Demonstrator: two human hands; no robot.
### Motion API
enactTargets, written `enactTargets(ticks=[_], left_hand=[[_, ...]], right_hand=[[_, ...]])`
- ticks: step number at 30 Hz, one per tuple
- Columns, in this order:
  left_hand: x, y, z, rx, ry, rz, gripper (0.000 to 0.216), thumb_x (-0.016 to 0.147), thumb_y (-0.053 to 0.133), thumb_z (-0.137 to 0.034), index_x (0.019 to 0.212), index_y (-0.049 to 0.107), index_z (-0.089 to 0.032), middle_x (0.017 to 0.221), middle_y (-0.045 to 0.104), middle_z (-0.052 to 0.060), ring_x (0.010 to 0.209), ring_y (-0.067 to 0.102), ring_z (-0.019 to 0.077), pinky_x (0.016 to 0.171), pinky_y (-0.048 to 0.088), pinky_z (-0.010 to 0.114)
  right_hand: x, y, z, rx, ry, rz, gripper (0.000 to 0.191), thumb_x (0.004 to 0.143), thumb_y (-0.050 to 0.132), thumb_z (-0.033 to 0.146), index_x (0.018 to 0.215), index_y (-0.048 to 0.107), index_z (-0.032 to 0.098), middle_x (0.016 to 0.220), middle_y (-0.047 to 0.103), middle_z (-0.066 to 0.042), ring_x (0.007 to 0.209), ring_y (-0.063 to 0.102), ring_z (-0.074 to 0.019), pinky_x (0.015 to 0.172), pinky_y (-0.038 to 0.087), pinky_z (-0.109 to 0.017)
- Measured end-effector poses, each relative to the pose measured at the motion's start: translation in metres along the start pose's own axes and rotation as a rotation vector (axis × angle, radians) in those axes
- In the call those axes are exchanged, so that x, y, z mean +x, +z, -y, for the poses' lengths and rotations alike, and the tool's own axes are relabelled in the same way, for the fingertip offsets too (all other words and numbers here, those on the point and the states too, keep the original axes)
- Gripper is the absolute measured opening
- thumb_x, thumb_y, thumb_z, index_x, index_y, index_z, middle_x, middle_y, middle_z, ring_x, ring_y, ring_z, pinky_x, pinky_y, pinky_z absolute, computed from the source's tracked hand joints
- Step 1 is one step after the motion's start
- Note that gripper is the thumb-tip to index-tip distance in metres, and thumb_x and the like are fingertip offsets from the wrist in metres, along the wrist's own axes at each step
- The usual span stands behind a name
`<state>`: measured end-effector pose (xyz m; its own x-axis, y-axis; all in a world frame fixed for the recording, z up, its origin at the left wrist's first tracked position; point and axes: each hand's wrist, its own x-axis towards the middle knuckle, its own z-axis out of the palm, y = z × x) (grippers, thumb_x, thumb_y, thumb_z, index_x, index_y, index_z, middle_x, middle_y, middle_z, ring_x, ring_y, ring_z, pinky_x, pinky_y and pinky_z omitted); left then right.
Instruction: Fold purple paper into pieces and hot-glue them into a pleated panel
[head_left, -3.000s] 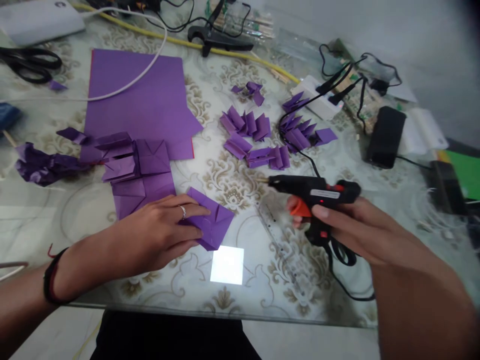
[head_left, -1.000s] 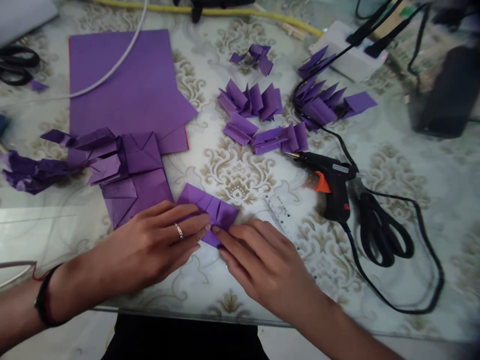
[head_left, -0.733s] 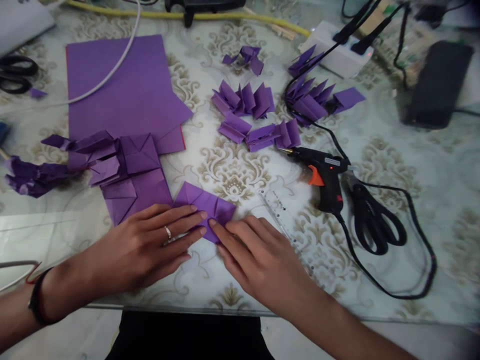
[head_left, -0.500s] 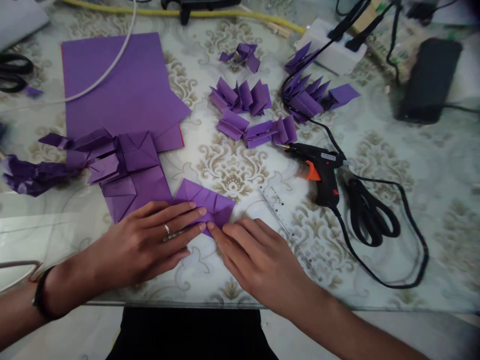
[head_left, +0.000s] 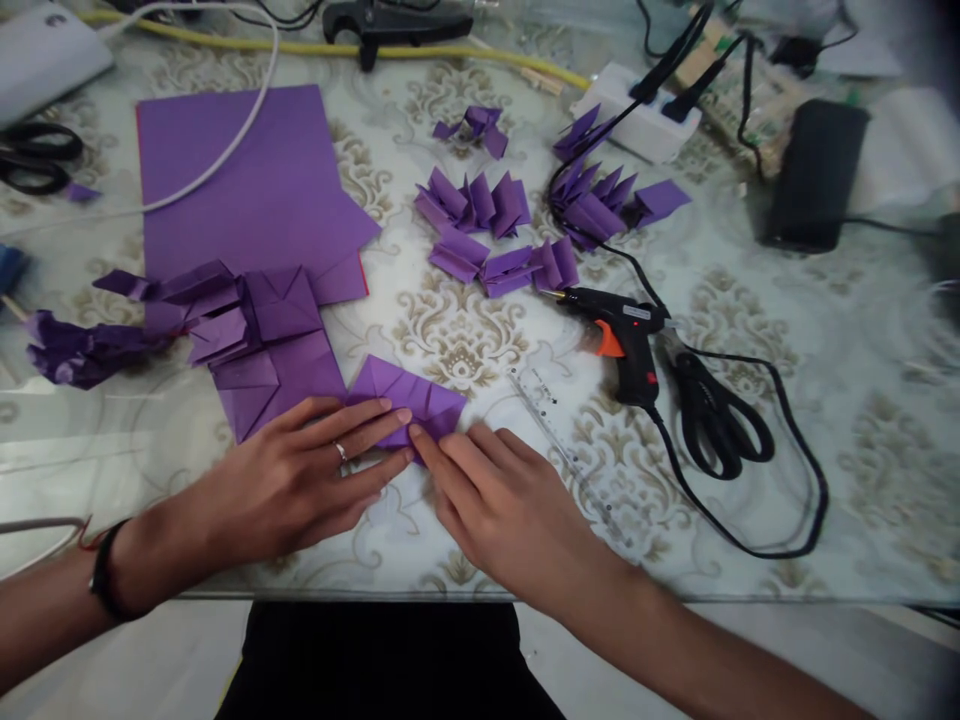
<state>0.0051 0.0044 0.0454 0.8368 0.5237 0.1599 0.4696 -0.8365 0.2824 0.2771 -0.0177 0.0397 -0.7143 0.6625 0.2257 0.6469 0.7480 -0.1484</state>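
Note:
A small creased piece of purple paper (head_left: 420, 395) lies on the patterned table near its front edge. My left hand (head_left: 322, 470) rests over its left part, fingers stretched and slightly spread, fingertips holding it down. My right hand (head_left: 510, 490) is closed at its lower edge, with the index fingertip pressed on the paper beside the left fingertips; the thumb is hidden. Just left lie folded purple paper squares (head_left: 289, 330), partly behind my left hand. A crumpled purple paper (head_left: 82, 345) is farther left.
Large purple sheets (head_left: 232, 150) lie at the back left. Folded purple pieces (head_left: 480, 200) stand in rows behind. To the right are a clear ruler (head_left: 559, 440), a black glue gun (head_left: 619, 330) with its cord, scissors (head_left: 720, 415), a phone (head_left: 817, 175) and a white power strip (head_left: 637, 110).
The view has shifted slightly, so things on the right appear farther left. Both hands stay on the small purple paper, with the right index fingertip a little farther up it.

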Motion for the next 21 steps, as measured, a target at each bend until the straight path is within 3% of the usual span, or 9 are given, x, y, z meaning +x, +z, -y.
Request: enactTargets(ticks=[14, 21], left_hand=[[0.006, -0.006, 0.001, 0.03, 0.012, 0.008, 0.039, 0.106, 0.06, -0.014, 0.143, 0.069, -0.022, 0.154, 0.069, 0.009, 0.142, 0.063, 0.0287, 0.115, 0.05, 0.044], [0.008, -0.007, -0.001, 0.037, -0.003, 0.01, 0.039, 0.104, 0.062, -0.012, 0.141, 0.071, -0.021, 0.153, 0.07, 0.01, 0.14, 0.064, 0.0307, 0.113, 0.053, 0.047]], right_hand=[[-0.019, -0.011, 0.006, 0.055, -0.04, 0.065, 0.044, 0.102, 0.057, 0.011, 0.141, 0.067, -0.004, 0.091, 0.072, -0.01, 0.084, 0.061, -0.0264, 0.07, 0.049, -0.044], [-0.011, -0.004, 0.002, 0.094, -0.025, -0.049, 0.036, 0.103, 0.052, 0.009, 0.13, 0.074, -0.002, 0.085, 0.071, -0.008, 0.076, 0.06, -0.0224, 0.07, 0.051, -0.041]])
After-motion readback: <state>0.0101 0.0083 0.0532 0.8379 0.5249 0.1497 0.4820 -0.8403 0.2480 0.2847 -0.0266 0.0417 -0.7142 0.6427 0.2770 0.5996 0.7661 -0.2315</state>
